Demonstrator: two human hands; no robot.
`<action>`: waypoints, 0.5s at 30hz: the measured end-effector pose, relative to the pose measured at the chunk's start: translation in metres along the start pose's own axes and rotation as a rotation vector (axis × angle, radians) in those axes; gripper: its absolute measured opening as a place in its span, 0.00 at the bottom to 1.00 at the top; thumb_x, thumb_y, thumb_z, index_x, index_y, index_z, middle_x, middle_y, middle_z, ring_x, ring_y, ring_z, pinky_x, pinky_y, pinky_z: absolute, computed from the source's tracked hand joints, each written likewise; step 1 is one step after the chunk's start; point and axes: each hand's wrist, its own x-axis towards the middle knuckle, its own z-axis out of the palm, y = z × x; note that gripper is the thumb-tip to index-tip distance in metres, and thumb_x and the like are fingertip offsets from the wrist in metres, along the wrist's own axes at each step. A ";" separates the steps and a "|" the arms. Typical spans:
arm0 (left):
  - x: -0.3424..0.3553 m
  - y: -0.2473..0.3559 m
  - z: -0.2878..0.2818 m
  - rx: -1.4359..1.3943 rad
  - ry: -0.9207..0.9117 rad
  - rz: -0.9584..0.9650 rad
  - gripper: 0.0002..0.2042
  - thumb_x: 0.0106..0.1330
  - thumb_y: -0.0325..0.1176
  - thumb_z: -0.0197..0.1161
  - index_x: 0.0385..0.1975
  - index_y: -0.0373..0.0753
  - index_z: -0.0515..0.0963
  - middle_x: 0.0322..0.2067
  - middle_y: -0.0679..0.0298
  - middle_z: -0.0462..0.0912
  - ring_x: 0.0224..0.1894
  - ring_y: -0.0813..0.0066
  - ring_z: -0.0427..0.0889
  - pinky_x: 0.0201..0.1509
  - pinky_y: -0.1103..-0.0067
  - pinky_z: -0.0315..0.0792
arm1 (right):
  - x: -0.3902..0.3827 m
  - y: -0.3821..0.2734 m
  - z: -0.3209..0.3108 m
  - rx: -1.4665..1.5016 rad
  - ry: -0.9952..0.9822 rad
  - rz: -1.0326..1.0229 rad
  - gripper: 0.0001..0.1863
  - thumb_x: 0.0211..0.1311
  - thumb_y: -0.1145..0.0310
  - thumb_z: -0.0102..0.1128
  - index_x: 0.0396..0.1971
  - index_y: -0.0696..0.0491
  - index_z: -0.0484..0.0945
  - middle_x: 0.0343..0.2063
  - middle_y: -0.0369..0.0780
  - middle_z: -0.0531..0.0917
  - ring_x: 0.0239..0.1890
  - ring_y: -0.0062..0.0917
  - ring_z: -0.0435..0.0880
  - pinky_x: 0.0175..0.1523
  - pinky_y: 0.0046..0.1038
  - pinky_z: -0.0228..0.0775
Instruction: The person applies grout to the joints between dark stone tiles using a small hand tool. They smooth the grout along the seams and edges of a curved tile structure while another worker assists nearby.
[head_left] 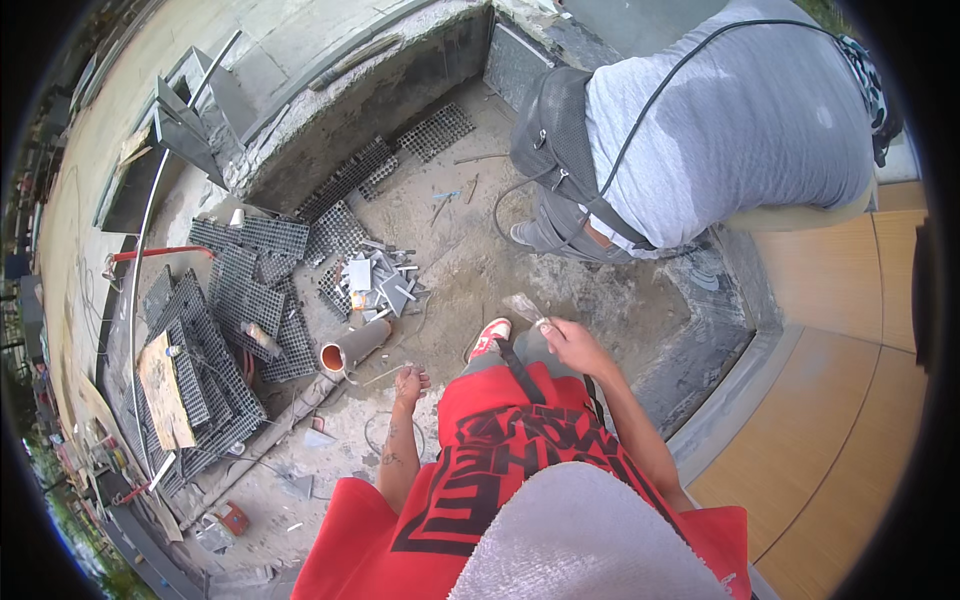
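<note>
My right hand (572, 346) is closed around the handle of a flat, dusty brush (524, 308), its wide end pointing away to the left. At lower left, my left hand (411, 381) is closed on a thin strand like a bucket handle. That strand runs to the mouth of a grey cylindrical bucket (362, 342) with an orange inside. The bucket is tilted, its opening toward the left. Whether it touches the ground I cannot tell. My red-and-white shoe (488, 338) stands between the two hands on the dusty floor.
A co-worker in a grey shirt (720, 130) bends over at the right, with a black cable across the back. Black plastic grids (235, 285) and grey offcuts (375, 280) lie left. A low concrete wall (330, 135) runs behind; wood-coloured panels (800, 420) stand right.
</note>
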 end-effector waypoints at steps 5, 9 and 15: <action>-0.023 0.058 -0.010 -0.271 0.195 -0.095 0.19 0.67 0.44 0.50 0.52 0.40 0.74 0.43 0.59 0.82 0.41 0.68 0.82 0.41 0.69 0.76 | 0.099 -0.147 -0.007 0.747 -0.078 0.094 0.24 0.76 0.47 0.38 0.46 0.53 0.73 0.23 0.36 0.75 0.17 0.17 0.71 0.21 0.22 0.64; -0.015 0.126 -0.015 -0.335 0.134 0.027 0.19 0.70 0.45 0.49 0.50 0.39 0.74 0.41 0.60 0.83 0.40 0.68 0.83 0.41 0.70 0.76 | 0.170 -0.203 -0.030 1.398 -0.375 0.198 0.25 0.76 0.45 0.37 0.42 0.52 0.73 0.24 0.35 0.74 0.17 0.18 0.70 0.21 0.23 0.65; 0.032 0.303 -0.029 -0.076 0.167 0.090 0.18 0.71 0.45 0.50 0.48 0.37 0.75 0.39 0.60 0.83 0.38 0.72 0.83 0.39 0.72 0.76 | 0.261 -0.213 -0.053 1.374 -0.329 0.210 0.25 0.75 0.45 0.41 0.45 0.54 0.73 0.26 0.36 0.75 0.20 0.23 0.75 0.25 0.26 0.68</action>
